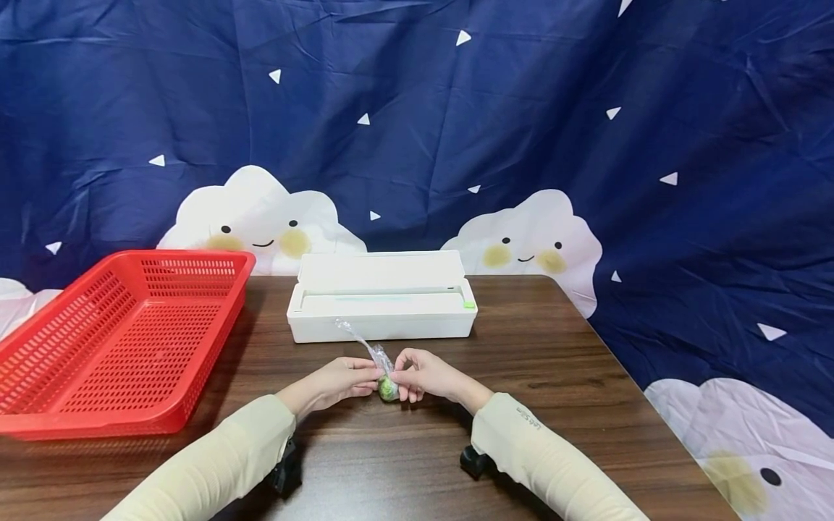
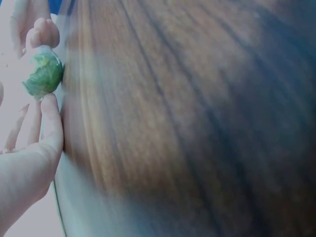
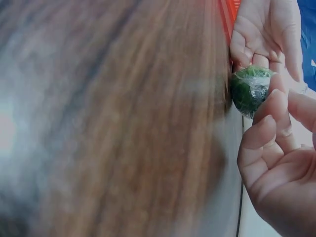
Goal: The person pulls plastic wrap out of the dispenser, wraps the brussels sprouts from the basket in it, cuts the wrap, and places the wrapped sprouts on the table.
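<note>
A small green Brussels sprout [image 1: 387, 389], wrapped in clear cling film [image 1: 379, 356], sits between both hands close over the table. The film's twisted tail points up and to the left in the head view. My left hand [image 1: 340, 380] holds the sprout from the left, fingers long beneath it and thumb near the film's neck. From the right, my right hand [image 1: 426, 373] pinches the film beside the sprout with thumb and forefinger. Pale leaf veins show on the sprout [image 2: 44, 74] in the left wrist view. Shiny creased film covers the sprout [image 3: 251, 91] in the right wrist view.
Just behind the hands stands a white cling film dispenser [image 1: 384, 327] with its lid raised and a green piece at its right end. A red plastic basket [image 1: 163, 416] takes up the table's left side. The dark wooden table [image 1: 554, 362] ends at a blue cloud-patterned curtain.
</note>
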A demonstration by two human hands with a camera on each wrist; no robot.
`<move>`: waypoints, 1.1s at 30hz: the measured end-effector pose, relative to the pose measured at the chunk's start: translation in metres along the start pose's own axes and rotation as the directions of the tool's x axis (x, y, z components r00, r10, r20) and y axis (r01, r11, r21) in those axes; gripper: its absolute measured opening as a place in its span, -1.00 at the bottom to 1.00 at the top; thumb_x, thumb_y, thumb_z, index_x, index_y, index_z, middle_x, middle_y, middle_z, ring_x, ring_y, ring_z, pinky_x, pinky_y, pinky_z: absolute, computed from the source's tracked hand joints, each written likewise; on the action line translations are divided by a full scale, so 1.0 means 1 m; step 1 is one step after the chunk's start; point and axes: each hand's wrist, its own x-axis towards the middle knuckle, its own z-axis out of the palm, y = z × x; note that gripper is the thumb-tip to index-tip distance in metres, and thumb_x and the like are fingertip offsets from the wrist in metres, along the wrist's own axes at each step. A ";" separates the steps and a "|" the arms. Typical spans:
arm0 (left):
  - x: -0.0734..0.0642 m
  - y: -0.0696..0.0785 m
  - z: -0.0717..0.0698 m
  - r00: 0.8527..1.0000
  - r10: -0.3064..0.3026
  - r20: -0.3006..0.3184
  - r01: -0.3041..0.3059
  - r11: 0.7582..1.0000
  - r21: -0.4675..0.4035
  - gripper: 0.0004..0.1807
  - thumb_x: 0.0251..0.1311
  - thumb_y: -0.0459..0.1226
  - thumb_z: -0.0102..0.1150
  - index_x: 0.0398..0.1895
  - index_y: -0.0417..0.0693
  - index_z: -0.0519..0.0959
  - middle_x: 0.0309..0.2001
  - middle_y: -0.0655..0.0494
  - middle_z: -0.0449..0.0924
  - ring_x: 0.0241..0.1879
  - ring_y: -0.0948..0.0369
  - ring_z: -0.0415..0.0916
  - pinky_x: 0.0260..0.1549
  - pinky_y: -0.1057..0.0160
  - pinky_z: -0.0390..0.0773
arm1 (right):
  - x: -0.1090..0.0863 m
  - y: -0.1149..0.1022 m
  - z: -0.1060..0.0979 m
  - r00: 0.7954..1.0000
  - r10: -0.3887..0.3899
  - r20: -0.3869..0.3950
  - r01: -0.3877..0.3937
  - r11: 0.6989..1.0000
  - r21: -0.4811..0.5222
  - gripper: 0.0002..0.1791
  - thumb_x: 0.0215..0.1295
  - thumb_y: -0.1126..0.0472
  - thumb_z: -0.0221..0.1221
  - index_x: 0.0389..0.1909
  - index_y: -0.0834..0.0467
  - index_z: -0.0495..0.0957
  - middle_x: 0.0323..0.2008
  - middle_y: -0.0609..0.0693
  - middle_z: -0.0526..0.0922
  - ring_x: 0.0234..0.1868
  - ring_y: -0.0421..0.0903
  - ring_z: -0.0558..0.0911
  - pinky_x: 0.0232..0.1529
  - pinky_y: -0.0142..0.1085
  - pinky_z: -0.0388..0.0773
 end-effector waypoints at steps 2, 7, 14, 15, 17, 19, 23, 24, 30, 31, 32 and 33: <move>0.000 0.000 0.000 1.000 0.000 -0.003 0.000 1.000 0.001 -0.44 0.25 -0.28 0.09 0.15 -0.57 0.24 -0.14 -0.08 0.57 -0.22 0.20 0.52 -0.08 0.20 0.47 | 0.000 0.001 0.001 1.000 0.006 -0.007 -0.006 1.000 0.013 -0.81 0.30 0.27 0.10 -0.33 0.25 0.28 -0.71 0.05 0.52 -0.74 -0.20 0.43 -0.71 -0.40 0.38; 0.000 0.001 0.005 0.999 0.005 -0.043 -0.004 1.000 0.014 -0.43 0.23 -0.28 0.11 0.13 -0.58 0.24 -0.12 -0.12 0.55 -0.22 0.18 0.51 -0.07 0.17 0.47 | 0.000 -0.001 0.005 1.000 0.015 -0.001 -0.015 0.999 0.041 -0.80 0.29 0.29 0.11 -0.39 0.23 0.25 -0.72 0.05 0.51 -0.75 -0.21 0.43 -0.72 -0.41 0.38; 0.001 0.001 0.010 0.993 0.005 -0.115 -0.002 1.000 0.022 -0.50 0.17 -0.34 0.16 0.07 -0.57 0.32 -0.24 -0.05 0.58 -0.30 0.21 0.51 -0.14 0.19 0.50 | 0.000 -0.001 0.008 1.000 0.018 -0.008 -0.018 0.999 0.051 -0.79 0.28 0.29 0.11 -0.42 0.22 0.25 -0.73 0.05 0.50 -0.74 -0.21 0.43 -0.71 -0.42 0.38; 0.001 0.000 0.010 0.992 0.004 -0.122 -0.001 1.000 0.019 -0.55 0.16 -0.35 0.16 0.03 -0.54 0.37 -0.29 -0.01 0.58 -0.33 0.23 0.52 -0.16 0.20 0.51 | 0.000 -0.001 0.008 1.000 0.022 -0.008 -0.021 0.998 0.053 -0.78 0.28 0.29 0.12 -0.42 0.22 0.25 -0.73 0.04 0.50 -0.74 -0.21 0.43 -0.71 -0.42 0.38; 0.001 0.000 0.011 0.991 0.006 -0.131 -0.004 1.000 0.019 -0.67 0.16 -0.37 0.16 -0.09 -0.48 0.46 -0.37 0.05 0.60 -0.38 0.25 0.52 -0.21 0.23 0.53 | 0.000 -0.001 0.008 1.000 0.026 -0.009 -0.026 0.998 0.054 -0.78 0.28 0.29 0.12 -0.43 0.21 0.25 -0.73 0.04 0.50 -0.74 -0.21 0.43 -0.71 -0.42 0.38; 0.001 -0.001 0.011 0.991 0.007 -0.137 -0.004 1.000 0.017 -0.76 0.16 -0.38 0.15 -0.17 -0.41 0.52 -0.42 0.08 0.60 -0.41 0.27 0.53 -0.23 0.25 0.53 | 0.000 -0.001 0.008 0.999 0.032 -0.009 -0.031 0.998 0.056 -0.78 0.28 0.29 0.11 -0.43 0.22 0.25 -0.73 0.04 0.50 -0.74 -0.21 0.43 -0.71 -0.42 0.38; 0.000 -0.001 0.011 0.988 0.016 -0.151 -0.012 1.000 0.028 -0.81 0.16 -0.39 0.15 -0.22 -0.38 0.55 -0.43 0.10 0.60 -0.43 0.29 0.52 -0.27 0.27 0.53 | 0.000 -0.001 0.009 1.000 0.030 -0.009 -0.030 0.998 0.061 -0.79 0.28 0.30 0.11 -0.44 0.22 0.25 -0.74 0.03 0.49 -0.74 -0.21 0.42 -0.71 -0.43 0.38; 0.000 -0.001 0.012 0.988 0.015 -0.156 -0.011 1.000 0.027 -0.81 0.16 -0.39 0.15 -0.22 -0.39 0.55 -0.43 0.10 0.60 -0.43 0.29 0.52 -0.27 0.27 0.53 | 0.000 -0.001 0.009 1.000 0.030 -0.009 -0.029 0.998 0.063 -0.79 0.28 0.30 0.11 -0.44 0.22 0.25 -0.74 0.03 0.48 -0.74 -0.21 0.42 -0.71 -0.43 0.38; -0.001 0.000 0.012 0.985 0.014 -0.173 -0.010 1.000 0.021 -0.83 0.16 -0.40 0.15 -0.24 -0.39 0.55 -0.45 0.11 0.59 -0.46 0.29 0.51 -0.32 0.30 0.53 | 0.000 0.002 0.007 1.000 0.021 0.005 -0.021 0.996 0.086 -0.81 0.28 0.29 0.11 -0.41 0.22 0.28 -0.72 0.02 0.47 -0.72 -0.21 0.44 -0.69 -0.43 0.38; -0.001 0.000 0.012 0.985 0.014 -0.173 -0.010 1.000 0.020 -0.83 0.17 -0.40 0.14 -0.24 -0.38 0.55 -0.46 0.11 0.59 -0.47 0.29 0.51 -0.33 0.31 0.53 | 0.000 0.002 0.006 1.000 0.019 0.005 -0.019 0.996 0.091 -0.82 0.28 0.29 0.11 -0.40 0.22 0.28 -0.71 0.01 0.47 -0.72 -0.21 0.44 -0.69 -0.43 0.38; -0.001 0.000 0.011 0.985 0.016 -0.173 -0.012 1.000 0.021 -0.83 0.17 -0.39 0.14 -0.24 -0.38 0.56 -0.46 0.11 0.59 -0.47 0.29 0.51 -0.34 0.31 0.53 | 0.000 0.003 0.006 1.000 0.016 0.005 -0.016 0.995 0.094 -0.82 0.27 0.28 0.11 -0.39 0.22 0.29 -0.70 0.01 0.46 -0.72 -0.21 0.44 -0.69 -0.43 0.39; -0.002 0.000 0.011 0.985 0.017 -0.170 -0.014 1.000 0.021 -0.83 0.18 -0.39 0.13 -0.24 -0.38 0.56 -0.46 0.11 0.59 -0.47 0.29 0.51 -0.34 0.31 0.53 | 0.000 0.004 0.005 1.000 0.013 0.003 -0.014 0.995 0.101 -0.82 0.27 0.28 0.12 -0.37 0.23 0.29 -0.69 0.01 0.46 -0.71 -0.20 0.43 -0.69 -0.43 0.38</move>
